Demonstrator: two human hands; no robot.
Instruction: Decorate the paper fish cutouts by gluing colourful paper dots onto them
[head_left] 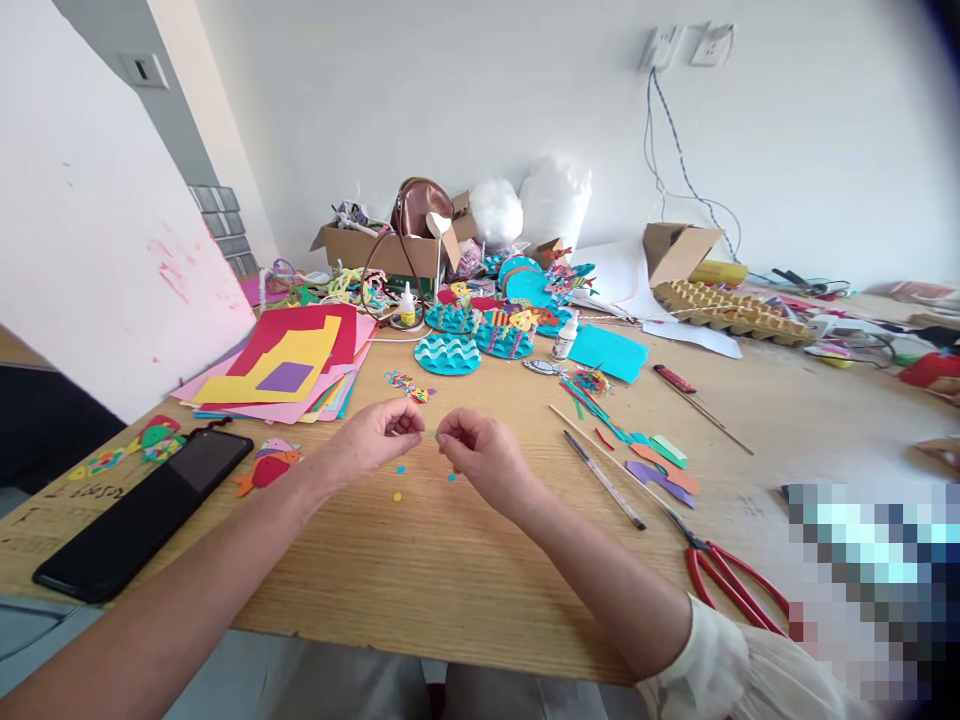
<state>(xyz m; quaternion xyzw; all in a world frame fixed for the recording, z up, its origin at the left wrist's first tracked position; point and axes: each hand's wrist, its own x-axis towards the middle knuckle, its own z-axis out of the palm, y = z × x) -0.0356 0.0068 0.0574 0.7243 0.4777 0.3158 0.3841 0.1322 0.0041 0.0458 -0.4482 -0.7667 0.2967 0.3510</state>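
Over the middle of the table, my left hand (384, 432) and my right hand (480, 452) face each other, fingertips a small gap apart. Both are closed in a pinch. A faint greenish speck shows between the fingertips, too small to name; whatever each pinch holds is hidden. Just below lie a yellow paper dot (397, 497) and two blue ones, a left blue dot (401, 469) and a right blue dot (451, 478). Beyond my left hand is a cluster of tiny coloured paper bits (405, 384). A blue wavy paper disc (448, 355) stands behind it.
Coloured paper sheets (300, 350) and a black phone (142, 515) lie left, near paper fish (271, 468). To the right are a pen (604, 480), red-handled scissors (731, 580), paper scraps (660, 465) and a box cutter (675, 378). Glue bottles (565, 337) stand behind.
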